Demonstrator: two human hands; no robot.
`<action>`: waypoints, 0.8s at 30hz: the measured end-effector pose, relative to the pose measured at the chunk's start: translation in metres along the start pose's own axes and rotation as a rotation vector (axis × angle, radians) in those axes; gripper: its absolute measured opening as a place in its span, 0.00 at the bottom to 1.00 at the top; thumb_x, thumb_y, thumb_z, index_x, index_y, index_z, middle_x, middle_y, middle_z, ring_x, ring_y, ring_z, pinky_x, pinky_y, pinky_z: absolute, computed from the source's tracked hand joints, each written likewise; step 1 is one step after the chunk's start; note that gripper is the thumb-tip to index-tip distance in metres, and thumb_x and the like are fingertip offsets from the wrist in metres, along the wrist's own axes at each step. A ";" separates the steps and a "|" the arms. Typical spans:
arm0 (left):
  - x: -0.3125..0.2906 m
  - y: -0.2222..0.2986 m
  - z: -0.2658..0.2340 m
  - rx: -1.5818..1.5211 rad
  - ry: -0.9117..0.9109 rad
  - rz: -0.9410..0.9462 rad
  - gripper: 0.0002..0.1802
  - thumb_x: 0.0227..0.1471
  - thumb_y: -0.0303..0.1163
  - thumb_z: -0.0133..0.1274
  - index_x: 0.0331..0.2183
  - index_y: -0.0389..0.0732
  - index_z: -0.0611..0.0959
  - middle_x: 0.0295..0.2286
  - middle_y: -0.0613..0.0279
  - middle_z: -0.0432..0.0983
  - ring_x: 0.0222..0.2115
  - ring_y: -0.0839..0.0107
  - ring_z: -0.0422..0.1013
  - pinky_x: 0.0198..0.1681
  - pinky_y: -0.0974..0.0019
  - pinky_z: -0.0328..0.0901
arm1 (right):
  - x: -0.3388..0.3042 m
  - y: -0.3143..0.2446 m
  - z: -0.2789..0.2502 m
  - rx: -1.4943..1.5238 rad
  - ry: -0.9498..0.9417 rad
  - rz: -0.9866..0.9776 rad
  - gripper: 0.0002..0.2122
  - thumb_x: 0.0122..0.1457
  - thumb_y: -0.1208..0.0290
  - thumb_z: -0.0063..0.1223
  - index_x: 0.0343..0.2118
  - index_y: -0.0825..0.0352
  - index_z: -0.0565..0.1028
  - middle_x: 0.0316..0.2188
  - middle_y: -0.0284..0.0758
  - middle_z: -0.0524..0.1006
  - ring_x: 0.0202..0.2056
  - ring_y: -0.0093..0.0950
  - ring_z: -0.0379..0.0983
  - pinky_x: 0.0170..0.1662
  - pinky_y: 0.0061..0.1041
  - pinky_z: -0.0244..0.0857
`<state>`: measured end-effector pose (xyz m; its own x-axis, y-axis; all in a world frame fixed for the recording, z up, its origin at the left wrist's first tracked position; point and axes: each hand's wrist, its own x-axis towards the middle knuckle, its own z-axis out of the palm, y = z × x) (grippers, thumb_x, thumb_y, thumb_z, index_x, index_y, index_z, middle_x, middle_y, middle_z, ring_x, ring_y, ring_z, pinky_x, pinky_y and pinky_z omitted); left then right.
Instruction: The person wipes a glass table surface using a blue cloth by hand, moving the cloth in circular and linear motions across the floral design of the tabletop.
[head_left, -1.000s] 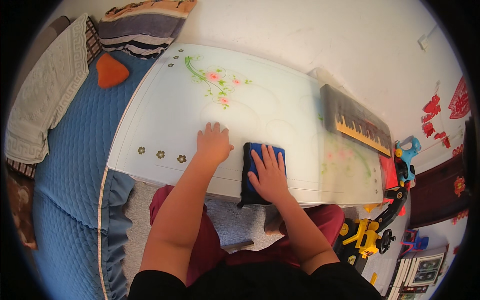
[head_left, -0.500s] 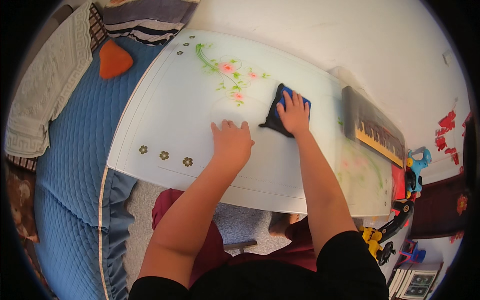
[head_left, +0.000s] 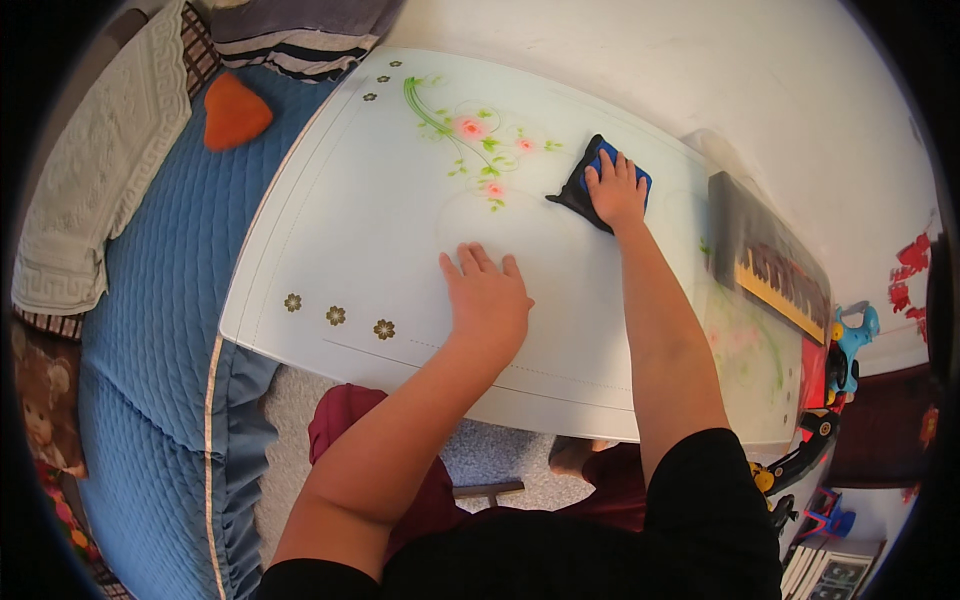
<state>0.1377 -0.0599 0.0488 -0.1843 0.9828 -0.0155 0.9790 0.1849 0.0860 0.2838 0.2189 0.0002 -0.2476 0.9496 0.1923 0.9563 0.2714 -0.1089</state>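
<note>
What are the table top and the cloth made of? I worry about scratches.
Table top: looks like frosted glass or glossy laminate, smooth, with printed flowers and a soft sheen. Cloth under the right hand: soft fabric, blue and dark, folding limply; probably microfibre.

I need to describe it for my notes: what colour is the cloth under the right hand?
The cloth is blue with dark, near-black edges, seen in the head view under the right hand.
</note>
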 end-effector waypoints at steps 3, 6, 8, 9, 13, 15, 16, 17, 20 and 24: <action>0.002 -0.002 0.000 -0.039 -0.018 -0.018 0.34 0.58 0.53 0.56 0.57 0.40 0.76 0.58 0.35 0.65 0.63 0.45 0.57 0.64 0.35 0.49 | -0.024 0.000 0.001 -0.034 0.037 -0.012 0.30 0.68 0.46 0.34 0.69 0.56 0.60 0.71 0.44 0.55 0.72 0.43 0.46 0.71 0.54 0.37; 0.004 -0.005 0.003 -0.052 0.008 -0.005 0.32 0.58 0.54 0.55 0.56 0.41 0.77 0.58 0.36 0.65 0.63 0.45 0.57 0.63 0.35 0.51 | -0.064 0.004 -0.003 -0.055 0.078 -0.090 0.30 0.68 0.47 0.37 0.68 0.58 0.62 0.70 0.45 0.57 0.71 0.44 0.48 0.70 0.54 0.39; 0.008 -0.005 -0.002 -0.068 -0.072 -0.018 0.32 0.58 0.53 0.55 0.56 0.42 0.77 0.59 0.36 0.65 0.64 0.46 0.57 0.63 0.35 0.51 | -0.098 0.008 -0.009 -0.040 0.112 -0.139 0.29 0.68 0.48 0.39 0.67 0.60 0.63 0.69 0.46 0.59 0.70 0.44 0.50 0.70 0.54 0.40; 0.009 -0.004 -0.003 -0.079 -0.057 -0.011 0.32 0.58 0.53 0.55 0.56 0.42 0.77 0.59 0.36 0.65 0.64 0.46 0.57 0.63 0.35 0.51 | -0.115 0.010 -0.012 -0.044 0.116 -0.151 0.29 0.68 0.49 0.40 0.67 0.60 0.63 0.68 0.46 0.60 0.70 0.45 0.51 0.70 0.54 0.40; 0.009 -0.005 0.000 -0.088 -0.105 -0.037 0.33 0.58 0.54 0.56 0.57 0.43 0.76 0.60 0.37 0.63 0.65 0.46 0.55 0.63 0.34 0.52 | -0.196 0.003 -0.040 0.009 0.096 -0.201 0.29 0.66 0.53 0.46 0.67 0.61 0.64 0.68 0.48 0.58 0.70 0.47 0.51 0.70 0.53 0.40; 0.009 -0.005 0.000 -0.077 -0.100 -0.042 0.35 0.57 0.54 0.57 0.58 0.43 0.75 0.61 0.37 0.62 0.66 0.46 0.54 0.63 0.34 0.52 | -0.233 0.004 -0.049 0.020 0.101 -0.231 0.29 0.65 0.55 0.48 0.66 0.61 0.64 0.68 0.49 0.58 0.70 0.47 0.50 0.70 0.54 0.39; 0.009 -0.005 0.001 -0.080 -0.118 -0.045 0.36 0.57 0.54 0.57 0.60 0.44 0.73 0.62 0.37 0.60 0.66 0.46 0.52 0.63 0.34 0.52 | -0.252 0.005 -0.053 0.026 0.094 -0.227 0.29 0.65 0.55 0.49 0.66 0.61 0.64 0.68 0.49 0.58 0.69 0.47 0.51 0.70 0.54 0.40; 0.008 -0.005 0.002 -0.083 -0.136 -0.048 0.37 0.57 0.54 0.57 0.61 0.45 0.71 0.64 0.38 0.58 0.67 0.46 0.50 0.63 0.34 0.51 | -0.269 0.005 -0.058 0.032 0.086 -0.224 0.29 0.64 0.56 0.49 0.66 0.62 0.64 0.68 0.50 0.59 0.69 0.48 0.51 0.70 0.55 0.40; 0.004 -0.007 0.005 -0.104 -0.147 -0.041 0.39 0.57 0.54 0.56 0.64 0.46 0.68 0.66 0.39 0.53 0.69 0.47 0.46 0.65 0.34 0.49 | -0.313 0.003 -0.072 0.057 0.049 -0.205 0.30 0.63 0.55 0.51 0.66 0.63 0.64 0.68 0.51 0.58 0.70 0.49 0.50 0.70 0.55 0.37; 0.001 -0.009 0.002 -0.114 -0.184 -0.041 0.41 0.58 0.54 0.56 0.65 0.48 0.65 0.67 0.40 0.50 0.70 0.49 0.44 0.66 0.35 0.46 | -0.330 0.007 -0.075 0.103 0.023 -0.147 0.32 0.63 0.53 0.51 0.66 0.64 0.63 0.68 0.51 0.57 0.70 0.49 0.49 0.70 0.56 0.35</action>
<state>0.1284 -0.0603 0.0458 -0.1940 0.9599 -0.2023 0.9529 0.2334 0.1934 0.3835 -0.1044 0.0095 -0.3783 0.8951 0.2359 0.8890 0.4224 -0.1770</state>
